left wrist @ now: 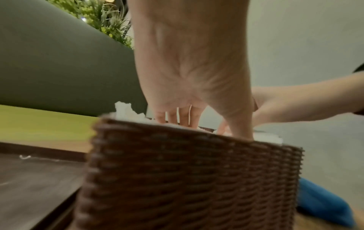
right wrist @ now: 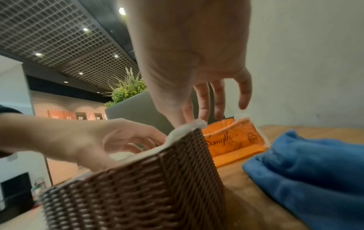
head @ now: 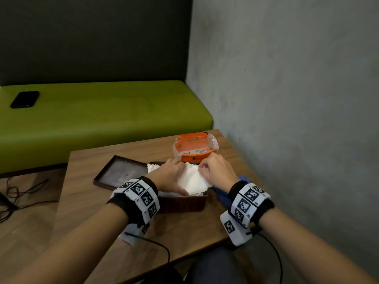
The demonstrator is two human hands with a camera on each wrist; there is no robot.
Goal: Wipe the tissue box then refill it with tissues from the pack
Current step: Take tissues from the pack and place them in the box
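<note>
Your flat left hand (head: 171, 177) and pinching right hand (head: 215, 171) handle soft, light, tearable tissues (head: 193, 179); grip whole-stack edges.

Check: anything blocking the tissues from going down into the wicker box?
Nothing visible. The lid lies off to the box's left, so the tissue box is open-topped; both the left hand and right hand are on the tissues in it.
</note>
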